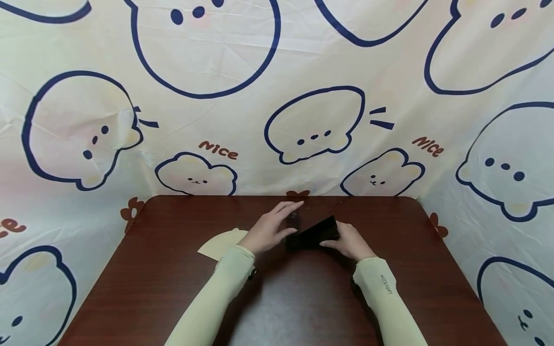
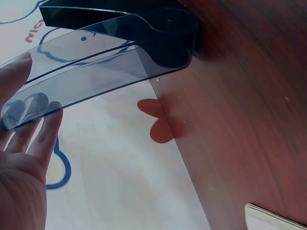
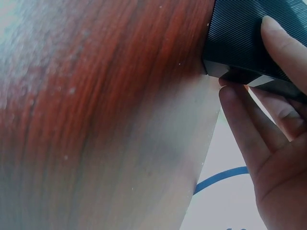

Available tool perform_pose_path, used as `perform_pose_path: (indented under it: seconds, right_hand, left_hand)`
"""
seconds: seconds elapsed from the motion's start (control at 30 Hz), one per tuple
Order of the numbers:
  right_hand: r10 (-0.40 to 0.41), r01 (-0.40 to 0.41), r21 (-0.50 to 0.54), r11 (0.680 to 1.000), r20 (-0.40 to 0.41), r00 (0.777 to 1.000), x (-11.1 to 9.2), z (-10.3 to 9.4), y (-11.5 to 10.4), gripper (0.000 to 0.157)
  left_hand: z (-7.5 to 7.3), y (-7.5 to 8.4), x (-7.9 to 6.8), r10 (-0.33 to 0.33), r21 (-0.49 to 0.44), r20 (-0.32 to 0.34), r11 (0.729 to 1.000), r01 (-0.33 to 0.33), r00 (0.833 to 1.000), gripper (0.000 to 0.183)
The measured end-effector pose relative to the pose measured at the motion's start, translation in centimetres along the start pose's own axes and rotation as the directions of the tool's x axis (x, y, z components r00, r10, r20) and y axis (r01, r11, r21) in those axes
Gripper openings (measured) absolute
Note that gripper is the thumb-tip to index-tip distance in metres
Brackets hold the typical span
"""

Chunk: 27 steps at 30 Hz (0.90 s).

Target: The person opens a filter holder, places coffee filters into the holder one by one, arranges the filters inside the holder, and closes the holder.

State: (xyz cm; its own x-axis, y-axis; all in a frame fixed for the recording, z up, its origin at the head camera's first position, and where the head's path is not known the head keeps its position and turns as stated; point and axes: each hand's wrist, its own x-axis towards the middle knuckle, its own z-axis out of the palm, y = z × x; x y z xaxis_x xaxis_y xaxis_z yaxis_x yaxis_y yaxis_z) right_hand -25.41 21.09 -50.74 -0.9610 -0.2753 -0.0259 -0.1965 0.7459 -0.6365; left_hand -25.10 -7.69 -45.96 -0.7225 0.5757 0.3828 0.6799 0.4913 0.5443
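Note:
My left hand (image 1: 268, 231) holds a clear plastic cover (image 2: 100, 72), long and narrow with a rounded end. In the left wrist view the thumb lies along one edge and several fingertips show through the plastic. A black box (image 1: 319, 233) with finely ribbed sides is gripped by my right hand (image 1: 351, 241), thumb on one face and fingers around the other side. The box is tilted, its left end beside the cover. In the left wrist view the cover's rounded end overlaps the dark box.
A cream, fan-shaped piece (image 1: 221, 244) lies on the brown wooden table (image 1: 285, 302), left of my left hand. Behind the table and along its sides hangs a pale cloth (image 1: 242, 115) printed with cartoon outlines.

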Motion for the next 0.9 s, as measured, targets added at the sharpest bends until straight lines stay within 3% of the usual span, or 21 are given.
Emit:
perform_pose_path:
  seconds: [0.2, 0.9]
  right_hand:
    - [0.028, -0.028, 0.000, 1.000, 0.017, 0.999, -0.1, -0.1, -0.1, 0.103]
    - [0.033, -0.033, 0.004, 0.999, 0.022, 0.999, -0.2, -0.1, -0.1, 0.104]
  left_hand:
    - [-0.4, -0.6, -1.1, -0.035, -0.036, -0.027, 0.999, 0.034, 0.999, 0.078]
    - [-1.2, -2.0, -3.5, -0.148, -0.094, -0.063, 0.985, 0.142, 0.987, 0.072]
